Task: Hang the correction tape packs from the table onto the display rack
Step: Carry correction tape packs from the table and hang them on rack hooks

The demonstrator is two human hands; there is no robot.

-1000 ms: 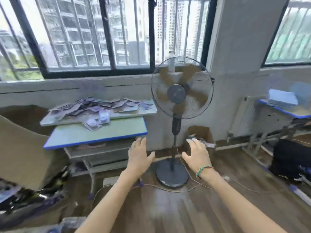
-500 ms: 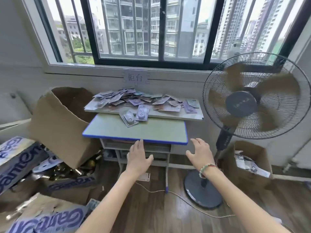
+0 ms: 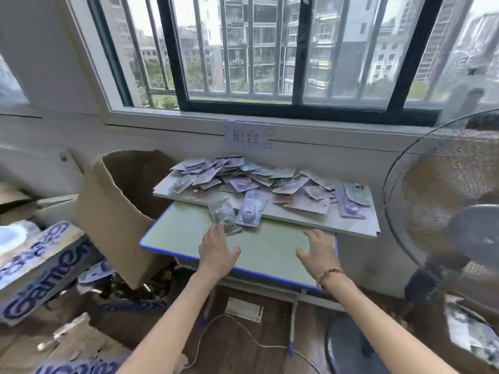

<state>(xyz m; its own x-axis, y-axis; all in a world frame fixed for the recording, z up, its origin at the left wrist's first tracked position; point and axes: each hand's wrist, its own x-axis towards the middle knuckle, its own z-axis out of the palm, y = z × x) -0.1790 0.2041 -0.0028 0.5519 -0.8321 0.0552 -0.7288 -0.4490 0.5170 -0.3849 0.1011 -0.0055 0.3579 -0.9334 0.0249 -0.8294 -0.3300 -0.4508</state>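
**Both hands bare over desk, packs just ahead**

My left hand [image 3: 217, 249] hovers over the desk [image 3: 175, 233], fingers straight and spread, gripping nothing. Its fingertips [image 3: 216, 228] reach the near edge of a clear pack [image 3: 224, 214]; I can't tell if they touch it. My right hand [image 3: 318, 252] is well apart from the left, also flat, fingers loose, carrying nothing, over the desk's right side. A beaded bracelet [image 3: 330, 273] sits on that wrist.

A lilac pack [image 3: 251, 209] lies just beside the clear one, overhanging the front edge of a white board [image 3: 324, 225]. The pile [image 3: 256, 179] of packs covers that board further back, between my hands and the wall: flat cards, lilac, grey, pinkish, overlapping, with blister bubbles. Blurred, so no count.

Desk top is smooth pale green with a blue edge. The board is raised at the desk's rear, jutting out past it on the right.

A paper label [image 3: 247, 137] is stuck on the wall under the window [image 3: 270, 63]. Torn cardboard box [image 3: 113, 209] stands left of the desk, printed boxes [image 3: 35, 271] lower left. A fan [image 3: 453, 211] with a wire cage crowds the right side, near my right hand. A white cable [image 3: 243, 336] runs across the wood floor.
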